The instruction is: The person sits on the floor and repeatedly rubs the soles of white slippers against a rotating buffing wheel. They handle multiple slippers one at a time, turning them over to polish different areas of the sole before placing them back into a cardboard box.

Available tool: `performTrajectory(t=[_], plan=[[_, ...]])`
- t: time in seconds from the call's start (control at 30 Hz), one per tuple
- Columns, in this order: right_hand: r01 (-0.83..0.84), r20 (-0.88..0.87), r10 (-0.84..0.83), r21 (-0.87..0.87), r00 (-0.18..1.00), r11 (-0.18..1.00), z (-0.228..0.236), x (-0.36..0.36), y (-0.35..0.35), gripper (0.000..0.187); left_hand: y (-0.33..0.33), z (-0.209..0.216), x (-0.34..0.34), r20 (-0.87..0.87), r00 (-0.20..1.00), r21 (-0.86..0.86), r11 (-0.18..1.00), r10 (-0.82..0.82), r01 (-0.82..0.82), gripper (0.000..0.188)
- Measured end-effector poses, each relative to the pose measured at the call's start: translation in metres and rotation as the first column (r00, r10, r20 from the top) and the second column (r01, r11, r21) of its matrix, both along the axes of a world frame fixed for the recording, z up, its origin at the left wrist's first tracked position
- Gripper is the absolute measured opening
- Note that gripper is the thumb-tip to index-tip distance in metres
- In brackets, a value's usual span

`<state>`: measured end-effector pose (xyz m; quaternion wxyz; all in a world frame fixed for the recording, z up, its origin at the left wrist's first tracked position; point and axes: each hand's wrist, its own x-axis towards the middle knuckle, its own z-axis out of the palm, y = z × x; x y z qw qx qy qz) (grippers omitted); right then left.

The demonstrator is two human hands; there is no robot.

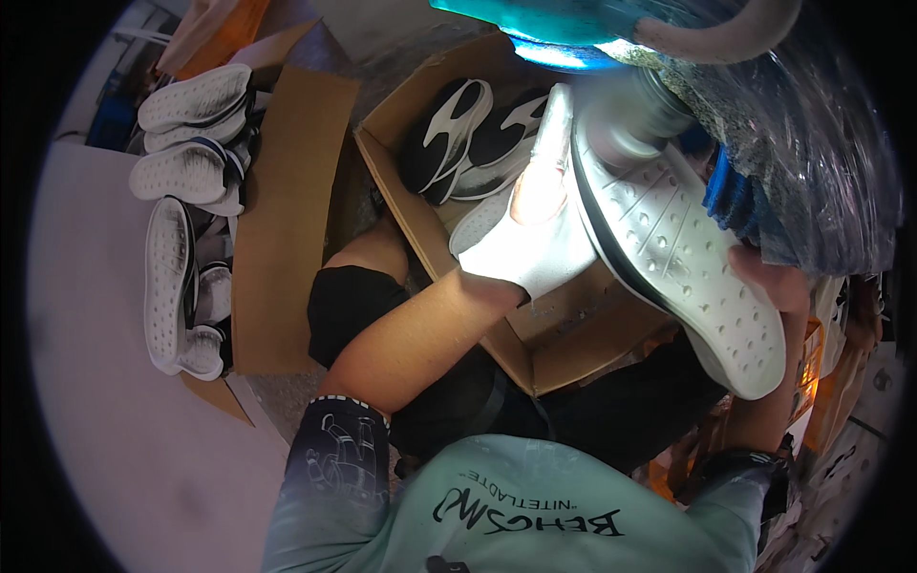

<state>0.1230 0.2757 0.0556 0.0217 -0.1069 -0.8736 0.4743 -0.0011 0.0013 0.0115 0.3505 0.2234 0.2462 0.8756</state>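
A white shoe sole [697, 277] with a dimpled underside and a dark line along its side is held up at the right. My left hand [544, 224], in a white partial glove with wrapped fingertips, grips its left edge near the upper end. On the opposite edge, lower down, my right hand [772, 277] is closed round the sole; part of it is hidden. The sole's upper end lies against or just under a blurred round machine head [626, 124]; whether they touch I cannot tell. Bright light falls on my left hand.
Below my hands stands an open cardboard box [406, 201] with black-and-white soles [447, 138] inside. More white soles [172, 277] are stacked left of another cardboard piece [291, 229]. A teal lamp [554, 38] and clear plastic sheeting [821, 143] hang above, near a blue cloth [731, 196].
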Motion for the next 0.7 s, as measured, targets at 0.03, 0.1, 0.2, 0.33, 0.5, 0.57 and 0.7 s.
performTrajectory(t=[0.03, 0.1, 0.2, 0.33, 0.5, 0.57, 0.7], plan=[[-0.076, -0.006, 0.076, 0.032, 0.997, 0.997, 0.001, -0.001, 0.010, 0.051, 0.002, 0.004, 0.004, 0.252, 0.962, 0.110, 0.991, -0.102, 0.077, 0.074], [-0.162, -0.021, 0.168, 0.170, 0.986, 0.972, 0.004, -0.004, 0.025, 0.046, 0.002, 0.012, 0.006, 0.306, 0.945, 0.104, 0.991, -0.116, 0.088, 0.074], [-0.190, -0.037, 0.197, 0.138, 0.980, 0.972, 0.004, -0.002, 0.031, 0.048, 0.004, 0.018, 0.010, 0.349, 0.932, 0.114, 0.992, -0.095, 0.058, 0.074], [-0.012, 0.006, 0.013, -0.227, 1.000, 0.974, 0.001, 0.010, 0.013, 0.052, 0.004, 0.017, 0.011, 0.292, 0.955, 0.122, 0.992, -0.060, 0.025, 0.074], [0.067, 0.074, -0.032, -0.533, 0.997, 0.843, -0.010, 0.021, -0.025, 0.061, 0.003, 0.013, 0.008, 0.347, 0.917, 0.285, 0.954, -0.196, 0.096, 0.073], [0.079, 0.039, -0.070, -0.599, 0.997, 0.797, -0.014, 0.022, -0.044, 0.065, 0.003, 0.012, 0.007, 0.333, 0.931, 0.276, 0.960, -0.147, 0.053, 0.070], [0.110, -0.027, -0.185, -0.716, 0.982, 0.689, -0.019, 0.014, -0.081, 0.058, 0.007, 0.006, 0.003, 0.463, 0.877, 0.226, 0.974, -0.126, 0.021, 0.062]])
